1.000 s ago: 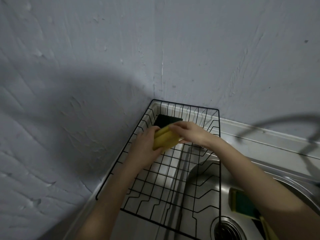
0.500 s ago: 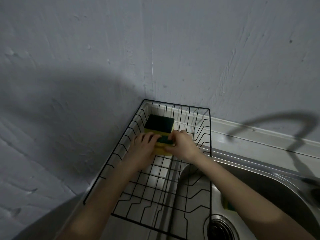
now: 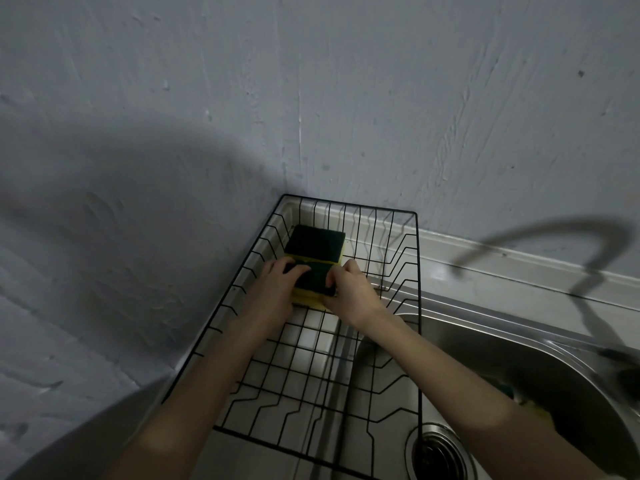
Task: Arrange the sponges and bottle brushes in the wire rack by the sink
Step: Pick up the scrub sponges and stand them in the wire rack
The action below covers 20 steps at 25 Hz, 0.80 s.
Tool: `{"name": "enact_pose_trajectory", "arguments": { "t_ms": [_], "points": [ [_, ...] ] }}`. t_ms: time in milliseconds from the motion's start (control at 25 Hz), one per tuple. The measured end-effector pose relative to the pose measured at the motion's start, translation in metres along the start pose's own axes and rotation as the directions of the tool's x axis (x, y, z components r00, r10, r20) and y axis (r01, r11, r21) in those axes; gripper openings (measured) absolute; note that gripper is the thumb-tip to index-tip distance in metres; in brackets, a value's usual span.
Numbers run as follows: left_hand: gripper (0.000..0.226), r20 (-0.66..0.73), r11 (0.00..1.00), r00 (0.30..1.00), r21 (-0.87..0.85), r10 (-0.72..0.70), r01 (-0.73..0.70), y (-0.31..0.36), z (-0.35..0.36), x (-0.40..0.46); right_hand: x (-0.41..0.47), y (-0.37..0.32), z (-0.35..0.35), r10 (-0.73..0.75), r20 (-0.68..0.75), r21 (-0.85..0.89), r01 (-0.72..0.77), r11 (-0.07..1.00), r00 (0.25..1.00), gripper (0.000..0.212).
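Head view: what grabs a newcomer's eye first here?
Both hands, left hand and right hand, press a yellow-and-green sponge down onto the floor of the black wire rack, just in front of a second sponge lying in the rack's far left corner. Next comes the steel sink at right, with its drain near the bottom edge.

Both hands press a yellow-and-green sponge [image 3: 313,284] inside the wire rack [image 3: 417,306]: left hand [image 3: 277,289] on its left side, right hand [image 3: 349,294] on its right. A second sponge [image 3: 317,244] lies touching it, toward the rack's far corner.
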<state>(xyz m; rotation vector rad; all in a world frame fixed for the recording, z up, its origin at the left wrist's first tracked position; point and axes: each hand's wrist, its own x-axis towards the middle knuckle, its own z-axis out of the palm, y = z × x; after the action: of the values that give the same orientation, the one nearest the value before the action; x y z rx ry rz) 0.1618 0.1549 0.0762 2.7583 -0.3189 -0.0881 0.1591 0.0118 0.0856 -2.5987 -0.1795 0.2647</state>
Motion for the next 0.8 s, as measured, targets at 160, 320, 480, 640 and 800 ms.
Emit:
{"name": "enact_pose_trajectory", "arguments": {
  "t_ms": [160,320,480,640,800],
  "points": [
    [0.063,-0.003,0.999,1.0,-0.042,0.015,-0.015,-0.002,0.0,0.009,0.004,-0.001,0.001,0.024,-0.005,-0.001,-0.024,1.0,1.0,0.031],
    [0.062,-0.001,0.998,1.0,-0.062,0.014,-0.014,-0.004,0.003,0.009,0.005,-0.002,0.001,0.028,0.008,-0.014,-0.027,1.0,1.0,0.033],
    [0.06,0.082,0.999,0.997,-0.053,-0.007,0.012,0.0,0.002,0.012,0.0,-0.005,-0.002,0.034,0.016,-0.034,-0.033,0.999,0.999,0.041],
    [0.057,0.101,0.999,0.995,-0.024,-0.025,0.027,0.008,-0.006,0.008,-0.01,-0.007,-0.013,0.038,0.036,-0.136,-0.032,0.99,0.999,0.052],
    [0.051,0.058,1.0,0.998,0.012,-0.025,0.024,0.017,-0.018,-0.004,-0.025,-0.008,-0.031,0.007,0.047,-0.218,0.003,0.976,0.999,0.049]
  ]
}}
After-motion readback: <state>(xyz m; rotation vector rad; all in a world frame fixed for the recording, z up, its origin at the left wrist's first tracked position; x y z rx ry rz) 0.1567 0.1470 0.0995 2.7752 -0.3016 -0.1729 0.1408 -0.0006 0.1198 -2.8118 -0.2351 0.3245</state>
